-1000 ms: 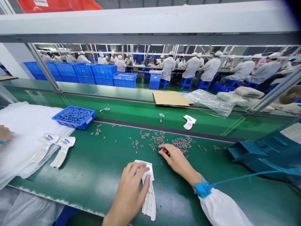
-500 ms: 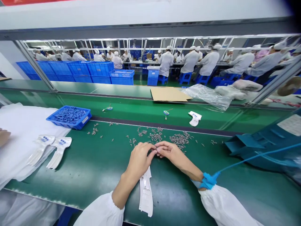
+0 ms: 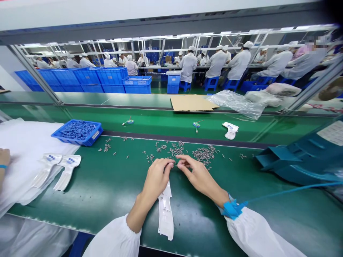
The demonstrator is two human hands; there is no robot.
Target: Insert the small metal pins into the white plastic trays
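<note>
My left hand (image 3: 158, 178) is closed in a pinch, thumb against fingertips; whatever sits between them is too small to make out. Just beside it, my right hand (image 3: 197, 175) has its index finger lifted away from the thumb, with nothing visible held. A blue wrist strap (image 3: 232, 209) is around my right wrist. Partly under my left hand lies a white curved plastic shell half (image 3: 166, 217), its inner side up. Small metal parts, apparently screws (image 3: 204, 154), are scattered in loose piles just beyond my fingers.
At left, a blue tray (image 3: 93, 135) of blue pieces stands near two white shells (image 3: 66, 171) on white sheeting (image 3: 24, 137). Small circuit boards (image 3: 196, 125) and a white shell piece (image 3: 230, 130) lie on the green belt (image 3: 155, 123). A teal machine (image 3: 297, 160) stands right. Another person's hand (image 3: 4, 157) shows left.
My fingertips have parted; they were together before. The circuit boards and the white shell piece on the belt have shifted right. The other person's hand reaches further into view at left.
</note>
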